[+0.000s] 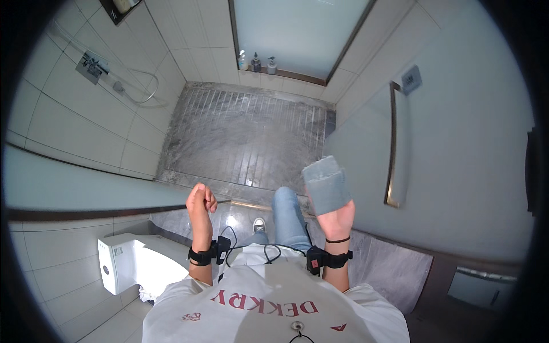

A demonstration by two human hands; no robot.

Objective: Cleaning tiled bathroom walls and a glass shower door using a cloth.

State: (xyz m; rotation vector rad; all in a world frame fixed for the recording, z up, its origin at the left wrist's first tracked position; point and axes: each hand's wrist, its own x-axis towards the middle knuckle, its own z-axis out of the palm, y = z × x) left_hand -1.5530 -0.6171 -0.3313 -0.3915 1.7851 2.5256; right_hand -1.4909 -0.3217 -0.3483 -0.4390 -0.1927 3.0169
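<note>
My right hand (pixel 339 218) is raised in front of me at the right, holding a folded grey-blue cloth (pixel 328 188) that covers most of the palm and fingers. To the left, my left hand (pixel 200 203) is up with its fingers curled, near the end of a dark-edged glass panel; nothing shows between the fingers. Beyond both hands lies the grooved grey stone shower floor (pixel 248 133). A glass door with a long metal handle (pixel 391 145) stands to the right of the cloth. Each forearm wears a black strap with a small device and cable.
Pump bottles (pixel 256 64) stand on the window ledge. A shower mixer (pixel 92 66) with a hose is on the left wall, below a dark niche (pixel 118 10). A white toilet (pixel 146 261) is at the lower left. A metal threshold strip (pixel 251 205) crosses before my feet.
</note>
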